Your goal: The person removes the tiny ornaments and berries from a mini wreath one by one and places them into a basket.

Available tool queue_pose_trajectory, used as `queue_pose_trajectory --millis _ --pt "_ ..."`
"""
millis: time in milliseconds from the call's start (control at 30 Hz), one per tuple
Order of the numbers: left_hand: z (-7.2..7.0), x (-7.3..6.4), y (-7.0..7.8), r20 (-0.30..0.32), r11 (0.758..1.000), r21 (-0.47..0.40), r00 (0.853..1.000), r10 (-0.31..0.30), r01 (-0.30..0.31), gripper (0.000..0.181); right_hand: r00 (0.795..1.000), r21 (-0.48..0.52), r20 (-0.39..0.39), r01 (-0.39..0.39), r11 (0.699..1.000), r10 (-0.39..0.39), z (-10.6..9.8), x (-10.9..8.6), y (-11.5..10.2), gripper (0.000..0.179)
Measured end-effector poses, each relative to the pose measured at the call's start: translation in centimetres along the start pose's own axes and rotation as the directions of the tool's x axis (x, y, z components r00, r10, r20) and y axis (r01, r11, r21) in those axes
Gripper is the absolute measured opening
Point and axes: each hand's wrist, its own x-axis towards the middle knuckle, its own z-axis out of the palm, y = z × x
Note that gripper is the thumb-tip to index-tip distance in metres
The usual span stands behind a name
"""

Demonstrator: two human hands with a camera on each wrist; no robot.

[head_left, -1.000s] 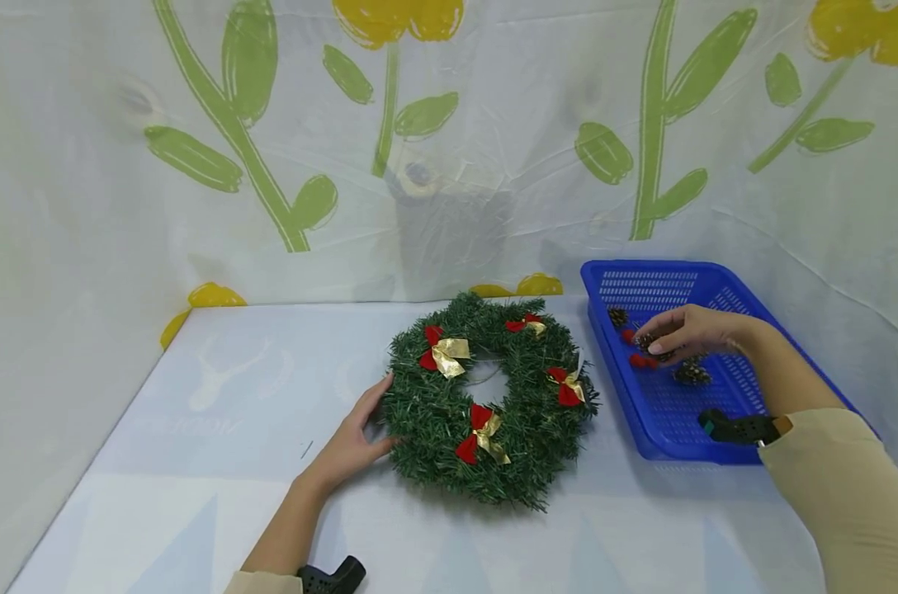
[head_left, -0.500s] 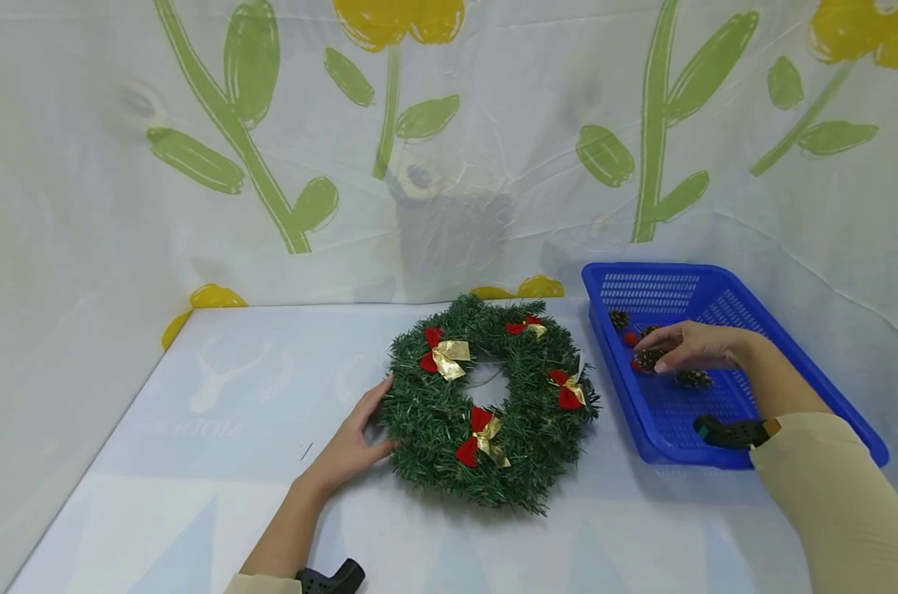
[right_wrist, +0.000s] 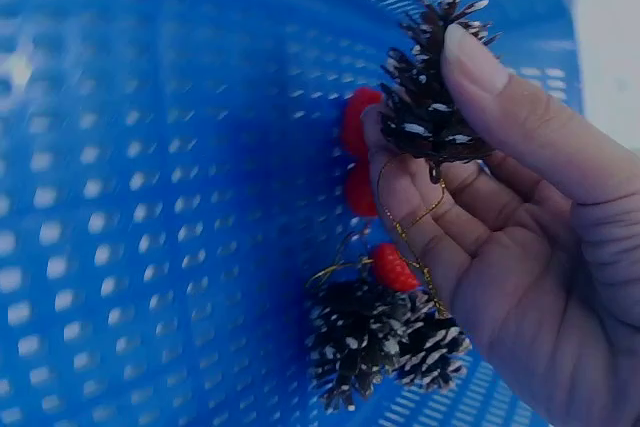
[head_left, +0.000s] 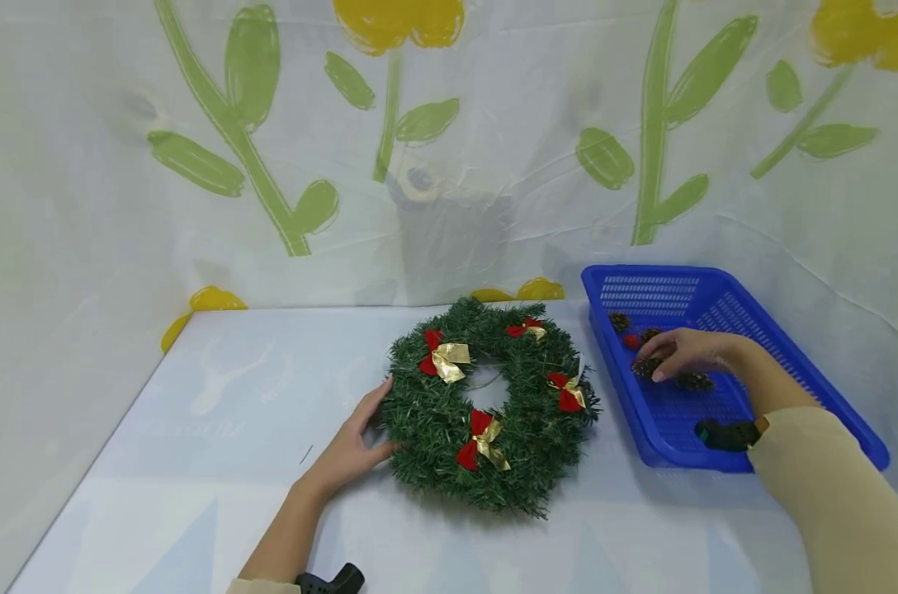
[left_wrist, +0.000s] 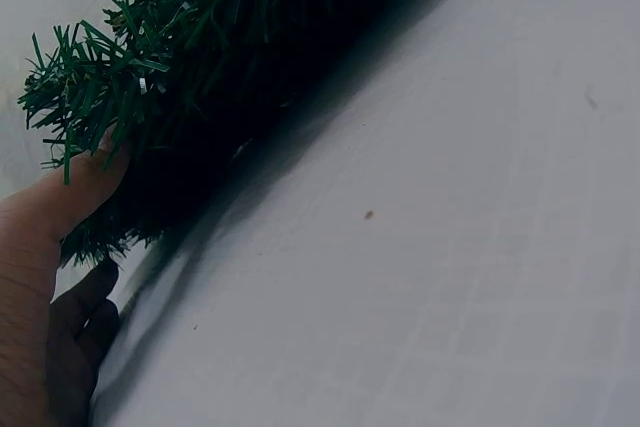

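Note:
In the head view a green wreath (head_left: 434, 429) with several red-and-gold bows (head_left: 484, 441) lies on the white table. My left hand (head_left: 352, 441) rests against its left edge, thumb and fingers spread along the needles. The left wrist view has the thumb (left_wrist: 85, 187) touching the wreath (left_wrist: 230, 57). Over at the right, my right hand (head_left: 690, 353) reaches into a blue basket (head_left: 645, 437). Its thumb and fingers pinch a brown, white-tipped pinecone (right_wrist: 430, 97), whose gold cord (right_wrist: 405, 232) hangs across the palm.
Other pinecones (right_wrist: 355, 337) and red decorations (right_wrist: 360, 122) lie in the basket near the right hand. A small dark strip (head_left: 305, 454) lies on the table left of the wreath. A flower-patterned curtain (head_left: 493, 148) hangs behind.
My right hand has moved slightly lower and nearer in the basket, still pinching the pinecone. The left hand and the wreath have stayed in place.

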Motion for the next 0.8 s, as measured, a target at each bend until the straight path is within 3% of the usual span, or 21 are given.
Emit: queue_pose_trajectory --millis 133,300,800 --pt "0.03 -0.13 -0.2 -0.012 1.0 0.016 1.0 0.027 -0.027 0.089 0.999 -0.031 0.021 -0.036 0.999 0.036 0.42 0.93 -0.03 0.052" --pt "0.15 0.08 -0.24 -0.004 0.999 0.025 0.999 0.043 -0.043 0.088 0.999 -0.049 -0.015 -0.048 0.998 0.048 0.6 1.1 0.31 0.049" --pt "0.2 0.07 0.21 -0.008 0.999 0.034 1.0 0.004 -0.004 0.09 0.998 -0.065 -0.047 -0.042 0.997 0.039 0.78 0.81 0.24 0.053"
